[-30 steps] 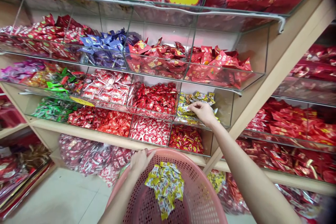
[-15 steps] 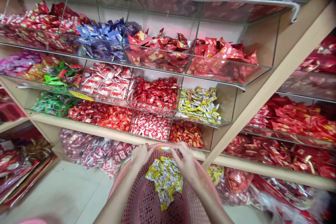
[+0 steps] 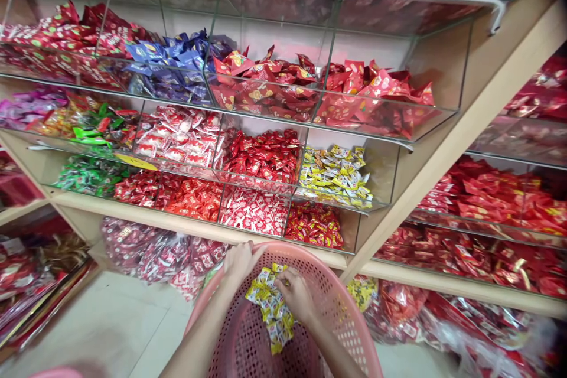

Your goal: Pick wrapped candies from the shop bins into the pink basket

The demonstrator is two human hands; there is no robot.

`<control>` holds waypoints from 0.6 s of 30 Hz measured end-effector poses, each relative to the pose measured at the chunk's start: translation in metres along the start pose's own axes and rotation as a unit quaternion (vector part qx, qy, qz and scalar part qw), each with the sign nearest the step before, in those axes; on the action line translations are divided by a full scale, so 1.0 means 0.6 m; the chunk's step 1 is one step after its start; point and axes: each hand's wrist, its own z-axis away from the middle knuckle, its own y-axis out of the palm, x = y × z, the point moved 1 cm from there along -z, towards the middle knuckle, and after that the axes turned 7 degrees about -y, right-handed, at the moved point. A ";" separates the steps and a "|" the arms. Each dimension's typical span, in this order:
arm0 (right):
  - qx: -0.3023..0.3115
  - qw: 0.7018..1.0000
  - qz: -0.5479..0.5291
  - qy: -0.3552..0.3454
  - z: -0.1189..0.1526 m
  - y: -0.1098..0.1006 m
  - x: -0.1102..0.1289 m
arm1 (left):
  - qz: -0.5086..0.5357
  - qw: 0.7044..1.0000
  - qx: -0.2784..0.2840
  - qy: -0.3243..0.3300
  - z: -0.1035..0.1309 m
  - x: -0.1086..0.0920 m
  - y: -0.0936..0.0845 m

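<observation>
Right hand [image 3: 295, 290] has dropped from up by the rim, half a second back, to inside the pink basket [image 3: 339, 292]; one second back I had it up in the shelf bin. Left hand [image 3: 238, 263] has stayed put on the rim.

Right hand now: fingers curled, thumb and fingertips drawn close together, barely any gap. They're at the upper right edge of the yellow-wrapped candies [image 3: 266, 298] in the basket, looks like contact. Can't tell from my feed whether a candy is pinched in there; the knuckles hide it.

Left hand: clenched on the basket's far left rim, thumb stretched along the top edge toward the right. Fingers on the outer side mostly hidden from me.

Candy pile sits on the basket's inner floor, mostly left of my right hand, loose and overlapping. More yellow candies of similar look lie in the shelf bin [image 3: 334, 174], beyond the basket and up to the right, no hand near it. Left of that bin, red-wrapped candies [image 3: 263, 159]; below it, red-and-yellow candies [image 3: 314, 225]. Wooden ledge [image 3: 155, 217] runs just behind the basket's far rim.
</observation>
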 end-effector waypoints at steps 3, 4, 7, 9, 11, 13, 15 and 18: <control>0.008 1.000 0.007 0.007 -0.001 0.002 0.000 | 0.001 1.000 -0.005 0.002 -0.002 0.001 0.004; 0.008 1.000 0.008 0.010 -0.002 0.002 -0.001 | 0.002 1.000 -0.007 0.004 -0.003 0.001 0.005; 0.005 1.000 0.012 0.020 -0.005 0.004 -0.005 | 0.003 1.000 -0.013 0.003 -0.005 0.002 0.010; 0.000 1.000 0.016 0.023 -0.007 0.004 -0.009 | 0.004 1.000 -0.013 0.002 -0.006 0.003 0.011; -0.012 1.000 0.021 0.019 -0.008 0.002 -0.012 | 0.004 1.000 -0.012 0.002 -0.006 0.004 0.010; -0.026 0.999 0.022 0.015 -0.007 0.001 -0.014 | 0.007 1.000 -0.010 0.004 -0.005 0.003 0.008; -0.038 0.999 0.016 0.013 -0.005 -0.001 -0.015 | 0.011 1.000 -0.008 0.004 -0.003 0.002 0.004; -0.049 0.999 0.009 0.015 -0.002 -0.003 -0.013 | 0.007 1.000 -0.006 0.001 -0.001 0.000 -0.001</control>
